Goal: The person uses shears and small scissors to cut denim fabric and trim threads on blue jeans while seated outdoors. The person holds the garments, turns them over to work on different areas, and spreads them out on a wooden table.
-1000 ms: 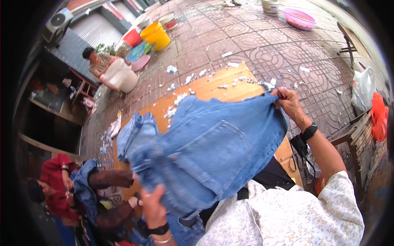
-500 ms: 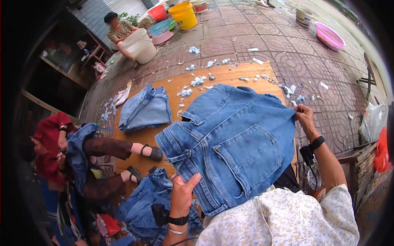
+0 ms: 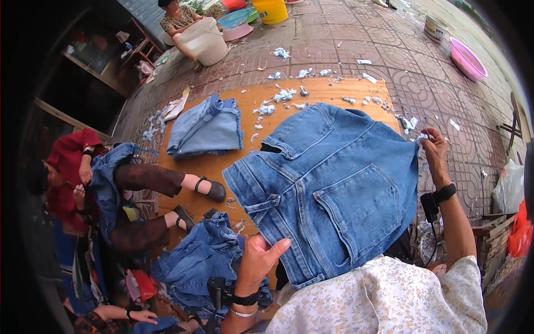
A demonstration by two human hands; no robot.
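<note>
A pair of blue jeans (image 3: 356, 206) lies spread over my lap and the wooden board, a back pocket and the waistband with belt loops facing up. My left hand (image 3: 260, 259) grips the waistband at the near left, its thumb on top. At the far right edge of the jeans, my right hand (image 3: 435, 149) is closed in a pinch, with a small white tuft (image 3: 423, 136) showing at the fingertips. Folded light-blue jeans (image 3: 206, 128) rest on the board to the left. More crumpled denim (image 3: 203, 259) lies left of my left hand.
White-blue fluff (image 3: 284, 95) is scattered over the wooden board (image 3: 253, 92) and paving. A person in red (image 3: 72, 158) handles denim at left; another person's hand (image 3: 143, 316) shows below. Someone sits behind a white bucket (image 3: 204, 42). A pink basin (image 3: 468, 58) stands far right.
The view has shifted, so most things sit lower or further right. A white tuft now shows at my right fingertips. Another person's arms have come into view at lower left. My left hand keeps its grip.
</note>
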